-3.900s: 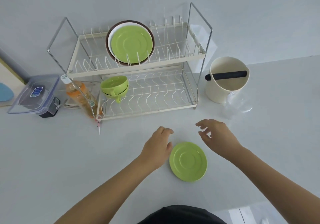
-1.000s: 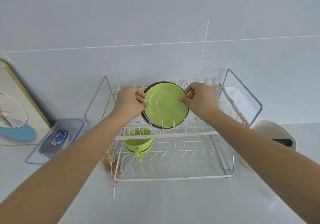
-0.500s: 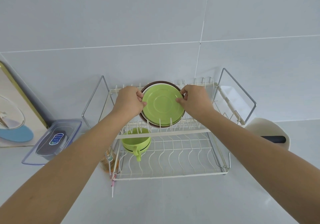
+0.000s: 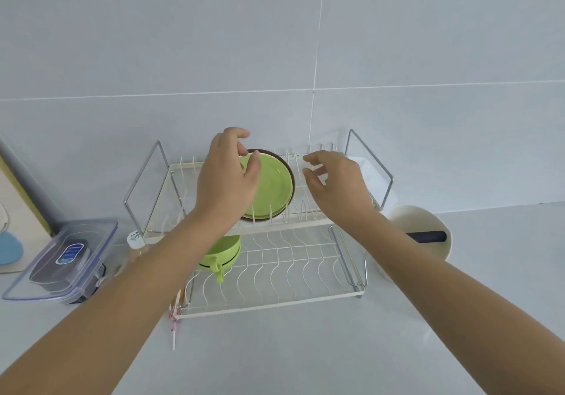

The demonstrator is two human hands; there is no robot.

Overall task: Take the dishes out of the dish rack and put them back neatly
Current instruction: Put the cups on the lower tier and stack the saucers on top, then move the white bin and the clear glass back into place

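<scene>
Green saucers (image 4: 272, 186) stand on edge in the upper tier of the two-tier wire dish rack (image 4: 308, 223), slotted between the tines with a white plate and a brown-rimmed plate (image 4: 289, 170) just behind them. Left hand (image 4: 226, 180) hovers right in front of that stack, covering its left side, fingers loosely curled, thumb near the front saucer's rim; whether it actually touches the rim I can't tell, and the grip clamps on nothing. Right hand (image 4: 336, 186) hangs over the bare tines just to the right of the plates, fingers spread and relaxed, grip apart, apart from the dishes. Down on the lower tier, green cups (image 4: 221, 252) sit stacked at the left end, a handle pointing forward. Beside the rack on the white bench (image 4: 305, 348), a cream tub (image 4: 428, 220) with a dark bar across its mouth stands to the right, and a clear lidded container (image 4: 65, 258) sits to the left, a bottle (image 4: 134, 243) between it and the rack.
</scene>
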